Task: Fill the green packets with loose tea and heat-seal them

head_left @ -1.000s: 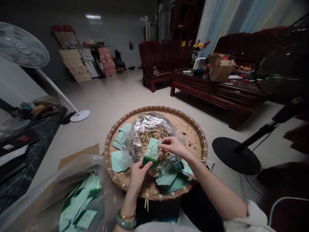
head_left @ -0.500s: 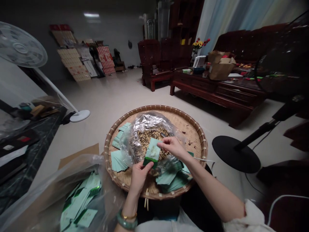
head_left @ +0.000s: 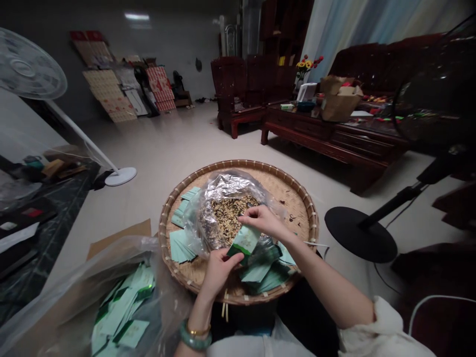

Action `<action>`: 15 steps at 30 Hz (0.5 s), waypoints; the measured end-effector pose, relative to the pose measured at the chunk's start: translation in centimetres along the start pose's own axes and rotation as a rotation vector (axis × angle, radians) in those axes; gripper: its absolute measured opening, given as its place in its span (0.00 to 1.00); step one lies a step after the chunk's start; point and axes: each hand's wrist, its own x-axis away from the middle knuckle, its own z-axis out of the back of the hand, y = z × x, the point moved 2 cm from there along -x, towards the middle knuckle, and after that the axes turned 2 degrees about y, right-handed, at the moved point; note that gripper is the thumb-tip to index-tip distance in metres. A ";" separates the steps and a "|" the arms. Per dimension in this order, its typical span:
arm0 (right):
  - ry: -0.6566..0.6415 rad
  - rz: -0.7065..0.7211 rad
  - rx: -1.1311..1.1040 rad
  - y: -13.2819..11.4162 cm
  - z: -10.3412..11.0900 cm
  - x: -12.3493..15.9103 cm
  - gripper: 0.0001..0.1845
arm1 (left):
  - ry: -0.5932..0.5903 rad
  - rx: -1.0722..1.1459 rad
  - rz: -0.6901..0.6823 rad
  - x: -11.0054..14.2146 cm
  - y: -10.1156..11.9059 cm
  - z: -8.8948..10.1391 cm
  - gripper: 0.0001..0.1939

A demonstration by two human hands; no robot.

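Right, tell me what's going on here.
A person's left hand grips a green packet, and the right hand is close above it, over a crinkled plastic bag of speckled dried mix on a round bamboo tray. Stacks of pale green packets lie on the tray, and more sit in a clear plastic bag at lower left.

Round bamboo tray (head_left: 241, 162) lay before me; foil-lined plastic bag (head_left: 223, 186) sat in tray, flat packets (head_left: 182, 246) left of bag and nearer me; clear plastic sack (head_left: 122, 307) of more packets stood on my left, against tray rim; standing fan (head_left: 26, 64) far left; second fan (head_left: 435, 89) right; wooden table (head_left: 327, 131) beyond tray, rightward, cardboard box (head_left: 340, 99) on it; armchairs (head_left: 230, 84) behind table's left end.
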 end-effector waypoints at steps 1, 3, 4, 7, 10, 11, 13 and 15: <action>0.058 0.014 0.008 0.1 0.0 -0.2 0.21 | -0.012 -0.008 0.006 0.1 -0.2 0.0 0.15; 0.221 0.088 0.031 0.4 0.3 -0.5 0.21 | -0.031 -0.025 0.027 0.1 -0.9 0.0 0.14; 0.297 0.128 0.053 0.6 0.5 -0.6 0.21 | -0.037 -0.029 0.037 0.1 -1.3 0.1 0.14; 0.355 0.191 0.119 0.9 0.9 -0.7 0.20 | -0.016 -0.025 0.039 0.1 -2.3 0.3 0.14; 0.200 0.216 0.202 1.2 0.4 -0.6 0.19 | 0.002 -0.007 0.011 0.1 -2.2 0.3 0.15; 0.149 0.211 0.231 1.3 0.1 -0.6 0.20 | 0.002 0.000 0.006 0.0 -2.0 0.2 0.15; 0.112 0.190 0.250 1.6 -0.4 -0.6 0.24 | 0.010 0.011 -0.009 -0.2 -1.5 0.1 0.16; 0.140 0.194 0.211 1.9 -0.8 -0.8 0.27 | 0.033 0.018 -0.036 -0.5 -1.1 0.1 0.18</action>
